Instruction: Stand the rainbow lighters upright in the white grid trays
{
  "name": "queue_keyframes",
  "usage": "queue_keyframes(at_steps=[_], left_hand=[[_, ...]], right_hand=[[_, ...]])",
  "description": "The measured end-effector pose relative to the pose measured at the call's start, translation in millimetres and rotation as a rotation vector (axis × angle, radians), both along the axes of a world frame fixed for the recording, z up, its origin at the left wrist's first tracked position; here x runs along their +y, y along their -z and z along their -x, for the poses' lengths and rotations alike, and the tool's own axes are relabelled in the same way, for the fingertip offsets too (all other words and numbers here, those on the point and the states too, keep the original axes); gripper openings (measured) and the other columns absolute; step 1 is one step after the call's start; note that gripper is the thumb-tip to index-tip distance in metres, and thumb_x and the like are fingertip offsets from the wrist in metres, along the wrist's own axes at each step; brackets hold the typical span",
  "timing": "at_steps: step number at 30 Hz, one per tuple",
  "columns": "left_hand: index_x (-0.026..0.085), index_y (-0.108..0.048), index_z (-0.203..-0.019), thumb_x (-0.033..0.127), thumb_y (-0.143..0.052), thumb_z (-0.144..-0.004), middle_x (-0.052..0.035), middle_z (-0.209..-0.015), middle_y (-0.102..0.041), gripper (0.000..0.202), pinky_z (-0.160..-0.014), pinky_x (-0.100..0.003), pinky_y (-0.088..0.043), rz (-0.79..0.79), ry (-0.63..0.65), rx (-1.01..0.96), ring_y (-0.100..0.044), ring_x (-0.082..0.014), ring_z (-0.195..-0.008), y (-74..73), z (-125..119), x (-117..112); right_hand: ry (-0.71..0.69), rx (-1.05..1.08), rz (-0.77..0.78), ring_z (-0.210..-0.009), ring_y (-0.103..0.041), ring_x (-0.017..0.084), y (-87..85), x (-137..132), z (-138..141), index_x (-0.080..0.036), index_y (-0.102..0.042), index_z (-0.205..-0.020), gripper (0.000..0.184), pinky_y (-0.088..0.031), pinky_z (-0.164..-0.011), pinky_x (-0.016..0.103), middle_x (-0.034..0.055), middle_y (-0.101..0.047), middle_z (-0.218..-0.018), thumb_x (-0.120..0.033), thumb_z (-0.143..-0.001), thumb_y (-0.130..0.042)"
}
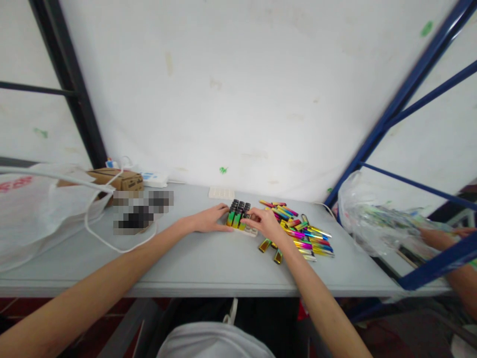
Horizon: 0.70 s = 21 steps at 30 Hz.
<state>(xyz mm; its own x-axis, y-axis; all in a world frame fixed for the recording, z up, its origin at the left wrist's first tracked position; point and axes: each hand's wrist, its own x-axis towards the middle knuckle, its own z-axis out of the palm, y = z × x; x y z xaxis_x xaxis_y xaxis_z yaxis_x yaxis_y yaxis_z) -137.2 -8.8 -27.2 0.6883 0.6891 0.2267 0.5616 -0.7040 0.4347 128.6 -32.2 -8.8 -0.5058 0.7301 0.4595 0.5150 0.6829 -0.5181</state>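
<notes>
"What do we have at the far left?"

"We see a white bag (pixel 40 219), and beyond it a box (pixel 132 180) with a power strip (pixel 154 179) just to its right. A white cable (pixel 122 251) loops nearer to us, beside dark things (pixel 136 218) too blurred to name."

"And our left hand (pixel 212 220)?"

"Its thumb and fingers are spread, set against the left side of the upright tubes (pixel 237 218). We cannot tell whether it grips anything."

"Where do those tubes stand?"

"Near the middle of the table (pixel 208 263), in rows on a pale tray (pixel 251 232), black ends up, green to yellow below. A white block (pixel 221 192) lies farther off, by the wall (pixel 231 99)."

"How is our right hand (pixel 264 222)?"

"Its fingers are bent in toward the thumb at the tray's right side. We cannot tell if a tube is in them."

"Farther right?"

"We find loose tubes (pixel 303 244) in a shiny, many-coloured heap, just beside our right hand. Well apart from it, a clear bag (pixel 356 219) sits near the blue frame (pixel 372 139), and a co-worker's arm (pixel 462 278) shows at the far right."
</notes>
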Motion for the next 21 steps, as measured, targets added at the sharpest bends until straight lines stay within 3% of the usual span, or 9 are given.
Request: queue_keyframes(at_steps=[4,8,11,14,18,21], left_hand=[[0.018,-0.047,-0.143,0.07,-0.061,-0.087,-0.0146,-0.147,-0.049,0.079,-0.115,-0.039,-0.037,0.014,-0.014,0.032,-0.05,-0.0317,-0.134,-1.1,-0.8,0.3],[0.018,-0.044,-0.146,0.071,-0.059,-0.087,-0.0139,-0.149,-0.048,0.081,-0.116,-0.037,-0.036,0.02,-0.025,0.049,-0.049,-0.031,-0.135,-1.6,-0.2,0.1],[0.02,-0.044,-0.147,0.072,-0.059,-0.088,-0.0132,-0.149,-0.048,0.08,-0.116,-0.037,-0.036,0.004,-0.02,0.045,-0.05,-0.031,-0.135,-1.7,0.6,0.0],[0.018,-0.045,-0.146,0.072,-0.059,-0.088,-0.0147,-0.149,-0.048,0.08,-0.117,-0.038,-0.037,0.015,-0.031,0.055,-0.05,-0.0315,-0.135,-1.9,1.0,0.1],[0.017,-0.045,-0.146,0.071,-0.061,-0.087,-0.0156,-0.151,-0.046,0.081,-0.119,-0.04,-0.035,0.035,-0.042,0.058,-0.049,-0.032,-0.137,-2.7,1.0,0.2],[0.016,-0.046,-0.145,0.071,-0.061,-0.086,-0.0162,-0.151,-0.046,0.082,-0.119,-0.041,-0.035,0.044,-0.049,0.06,-0.048,-0.033,-0.138,-3.8,0.8,-0.7]], right_hand=[[0.11,-0.123,-0.068,-0.053,-0.048,0.014,-5.8,3.4,-2.0,-0.021,-0.06,-0.059,0.051,-0.031,-0.056,0.028,0.0001,-0.06,-0.056,-0.065,-0.086,-0.067],[0.222,-0.093,-0.093,-0.053,-0.048,0.014,-12.6,15.6,-34.4,-0.02,-0.062,-0.063,0.055,-0.033,-0.058,0.029,-0.0003,-0.059,-0.056,-0.06,-0.098,-0.049],[0.426,-0.067,-0.125,-0.063,-0.057,0.018,-13.6,34.5,-69.4,-0.019,-0.068,-0.078,0.043,-0.041,-0.066,0.03,0.003,-0.068,-0.069,-0.048,-0.102,-0.046],[0.463,-0.151,-0.106,-0.089,-0.067,0.023,-12.4,60.7,-91.7,-0.016,-0.072,-0.101,0.023,-0.048,-0.084,0.033,0.0118,-0.075,-0.099,-0.032,-0.096,-0.056],[0.464,-0.365,-0.096,-0.128,-0.055,0.027,-11.0,93.1,-89.9,-0.013,-0.064,-0.129,0.039,-0.039,-0.109,0.037,0.0194,-0.061,-0.138,-0.031,-0.095,-0.06],[0.496,-0.563,0.076,-0.128,-0.055,0.027,-7.6,104.3,-79.7,-0.019,-0.064,-0.132,0.04,-0.04,-0.108,0.038,0.0163,-0.061,-0.14,-0.04,-0.099,-0.057]])
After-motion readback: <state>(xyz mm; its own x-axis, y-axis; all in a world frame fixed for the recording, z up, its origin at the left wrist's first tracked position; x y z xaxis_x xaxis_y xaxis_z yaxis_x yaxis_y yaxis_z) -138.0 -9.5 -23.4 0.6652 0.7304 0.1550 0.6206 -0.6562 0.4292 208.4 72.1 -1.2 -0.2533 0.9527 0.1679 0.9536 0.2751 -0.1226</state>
